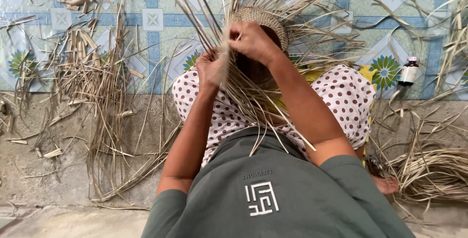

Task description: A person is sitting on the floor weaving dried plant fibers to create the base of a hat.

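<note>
A half-woven basket (pixel 265 19) of dry straw rests on my lap, its opening turned toward me, with many loose strands (pixel 253 106) fanning out around it. My left hand (pixel 210 67) pinches a bundle of strands at the basket's left rim. My right hand (pixel 253 40) grips strands at the rim just beside it, fingers closed. Both hands nearly touch. The basket's inside is dark and partly hidden by my right hand.
Piles of dry straw lie on the floor at left (pixel 92 77) and a bundle at right (pixel 434 169). A small dark bottle (pixel 408 71) stands on the patterned mat (pixel 153 18). Polka-dot cloth (pixel 348 94) covers my knees. Bare concrete (pixel 58 169) lies at lower left.
</note>
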